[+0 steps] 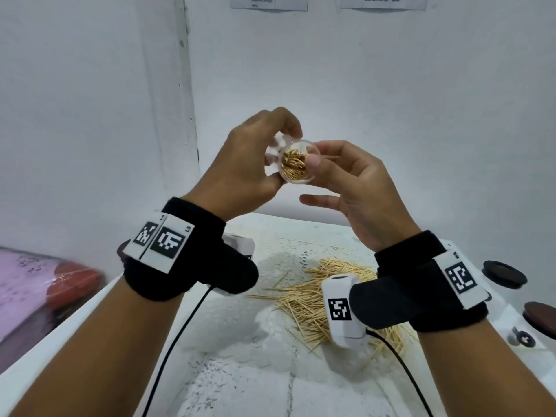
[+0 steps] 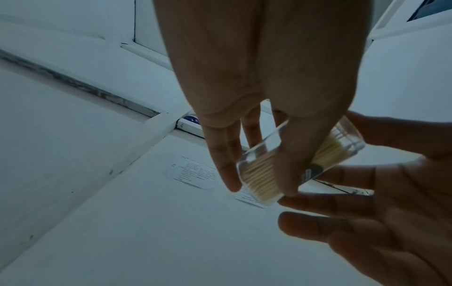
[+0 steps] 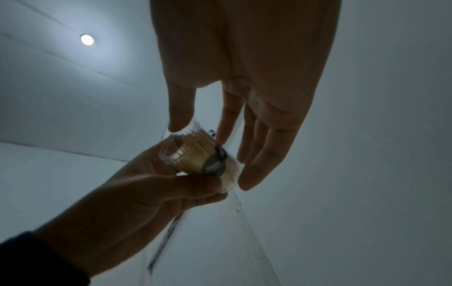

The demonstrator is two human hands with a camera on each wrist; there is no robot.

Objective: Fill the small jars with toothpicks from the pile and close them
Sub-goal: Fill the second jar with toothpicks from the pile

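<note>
Both hands hold one clear jar (image 1: pixel 296 161) of toothpicks aloft: left hand (image 1: pixel 240 167) fingers curled round its body, right hand (image 1: pixel 358 188) thumb and forefinger pinching the rim. Loose toothpick pile (image 1: pixel 304 299) lies on the bench (image 1: pixel 240 341) below.

Surface (image 1: pixel 240 371): toothpick pile (image 1: pixel 304 299) right of centre; dark lids (image 1: pixel 504 273) along right edge; bare cloth at left and front.
</note>
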